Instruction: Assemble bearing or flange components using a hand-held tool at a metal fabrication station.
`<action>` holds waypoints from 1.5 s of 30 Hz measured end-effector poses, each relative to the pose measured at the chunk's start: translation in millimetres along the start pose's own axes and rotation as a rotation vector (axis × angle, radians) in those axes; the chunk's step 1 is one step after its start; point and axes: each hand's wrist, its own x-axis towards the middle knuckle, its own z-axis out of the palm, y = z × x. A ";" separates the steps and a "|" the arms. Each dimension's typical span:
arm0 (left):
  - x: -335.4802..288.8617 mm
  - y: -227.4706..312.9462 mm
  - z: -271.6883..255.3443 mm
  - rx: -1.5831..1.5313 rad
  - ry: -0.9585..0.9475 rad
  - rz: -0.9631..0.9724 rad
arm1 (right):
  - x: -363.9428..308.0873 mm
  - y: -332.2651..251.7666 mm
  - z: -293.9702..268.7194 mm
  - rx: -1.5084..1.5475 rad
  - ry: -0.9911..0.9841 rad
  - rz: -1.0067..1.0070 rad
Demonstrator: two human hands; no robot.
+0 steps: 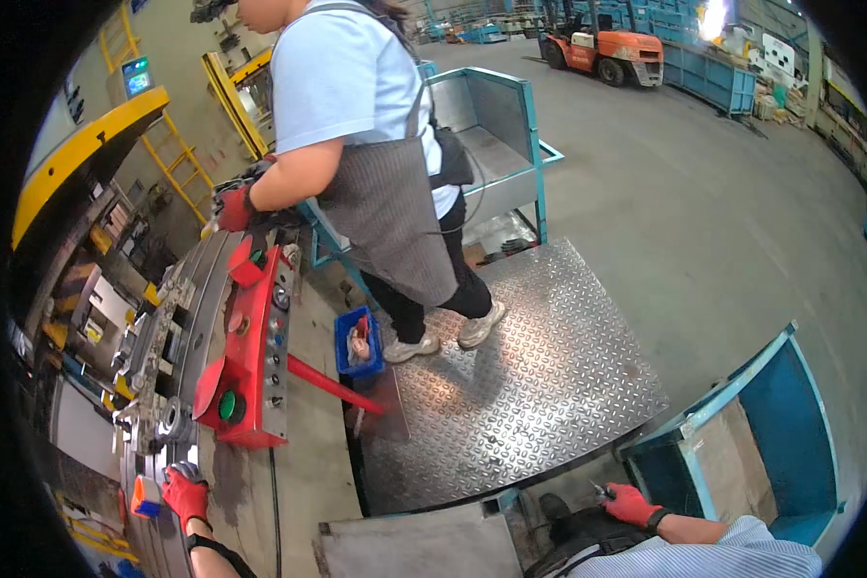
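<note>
My left hand [185,496], in a red glove with grey at the fingertips, reaches over the metal bed of a press. Its fingers are stretched forward, close to some round grey metal parts [173,421]. Just left of it stands a small orange-and-blue container [145,496]. At the lower right, my right hand [631,505], also red-gloved, is closed in front of my body. A small, thin metal piece [600,489] sticks out from its fingertips; its exact kind is too small to make out.
A red control box [255,356] with green buttons stands right of the bed. A co-worker [356,125] stands on a tread-plate platform [520,376] beside a blue bin [358,342]. Blue metal carts [790,433] flank the platform. An orange forklift [607,48] is parked far back.
</note>
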 end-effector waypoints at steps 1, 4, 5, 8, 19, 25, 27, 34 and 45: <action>2.5 -11.4 7.4 -0.018 0.051 -0.002 | 3.9 -1.8 4.4 -0.006 -0.042 -0.018; -37.3 -39.6 22.1 -0.009 0.107 0.034 | 14.2 5.3 14.8 0.009 -0.097 -0.044; -61.5 -35.5 9.3 0.005 0.135 0.098 | 18.7 7.2 22.0 0.026 -0.110 -0.074; -124.3 -12.8 -26.6 -0.143 0.255 0.078 | 24.1 11.2 31.8 0.063 -0.148 -0.127; -409.9 -1.2 96.4 -2.244 -0.147 -0.715 | 35.7 27.0 67.1 -0.034 -0.329 -0.470; -502.2 73.6 165.1 -2.703 -0.079 -1.127 | 12.5 7.3 59.8 -0.170 -0.448 -0.469; -529.0 94.2 166.9 -2.408 -0.152 -1.199 | 2.7 8.8 64.0 -0.187 -0.390 -0.520; -552.5 87.5 156.5 -1.273 -0.398 -0.536 | -49.2 -46.6 55.8 -0.145 -0.440 -0.397; -540.8 68.8 158.8 -1.012 -0.539 -0.336 | -94.3 -50.7 77.8 0.120 -0.510 -0.450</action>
